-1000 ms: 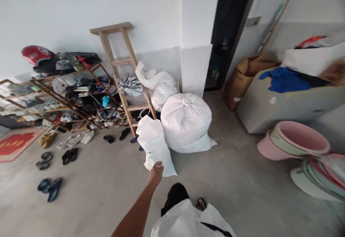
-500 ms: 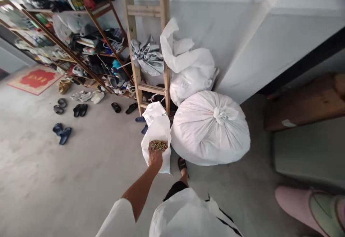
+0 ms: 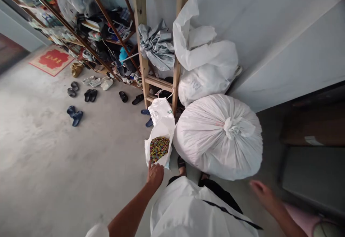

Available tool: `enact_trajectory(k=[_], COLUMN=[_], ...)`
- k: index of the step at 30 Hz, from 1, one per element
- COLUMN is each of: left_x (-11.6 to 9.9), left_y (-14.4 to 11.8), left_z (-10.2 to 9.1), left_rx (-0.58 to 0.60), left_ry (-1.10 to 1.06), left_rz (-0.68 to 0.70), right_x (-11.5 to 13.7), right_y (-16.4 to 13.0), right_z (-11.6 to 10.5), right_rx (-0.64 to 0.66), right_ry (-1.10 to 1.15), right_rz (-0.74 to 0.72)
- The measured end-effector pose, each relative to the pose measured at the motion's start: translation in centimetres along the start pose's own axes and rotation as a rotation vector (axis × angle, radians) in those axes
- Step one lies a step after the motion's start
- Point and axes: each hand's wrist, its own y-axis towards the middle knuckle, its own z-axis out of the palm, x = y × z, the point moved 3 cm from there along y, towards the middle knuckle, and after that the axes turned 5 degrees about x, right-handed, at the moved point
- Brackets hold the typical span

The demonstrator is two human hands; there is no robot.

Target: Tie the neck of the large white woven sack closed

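Observation:
My left hand (image 3: 155, 174) grips the near rim of a small white sack (image 3: 159, 122) that stands open on the concrete floor. Inside it lie many small multicoloured pieces (image 3: 159, 148). My right hand (image 3: 262, 193) hangs blurred at the lower right with fingers apart and nothing in it, just in front of a large tied white sack (image 3: 219, 136). That big sack touches the small one on its right side.
Another white sack (image 3: 205, 64) leans on the wall behind. A wooden ladder frame (image 3: 159, 32) carries a grey cloth (image 3: 157, 45). A slanted shoe rack (image 3: 88, 25) fills the upper left, with loose shoes (image 3: 74, 115) and a red mat (image 3: 51, 59) on the floor.
The view has tipped down and closed in on the sacks. The small sack's mouth now gapes wider, showing its coloured contents. My right hand has come into view at the lower right.

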Motion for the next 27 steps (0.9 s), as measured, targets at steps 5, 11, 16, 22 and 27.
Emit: enact_trajectory(k=[5,11,16,22,27], left_x=[0.0,-5.9,-16.8,-29.0,-35.5], left_y=[1.1,1.8,4.3,10.4,13.9], left_z=[-0.7,-4.0,-8.3,-14.4,-18.0], left_rx=[-0.15,-0.444,-0.386,-0.378,-0.325], left_ry=[-0.074,-0.251,-0.484,-0.563,-0.233], left_rz=[-0.018,0.022,0.312,0.446,0.367], right_x=[14.1,21.8,22.2,20.2,21.2], right_y=[3.6,9.1,10.2,8.0,6.0], right_z=[-5.8,-4.3,-3.1,-6.3,-8.1], right_rx=[-0.217,-0.349,-0.375,0.046,0.282], right_ry=[-0.084,-0.281,-0.36,0.553,1.013], right_rz=[-0.21,-0.461,-0.432,-0.37,-0.194])
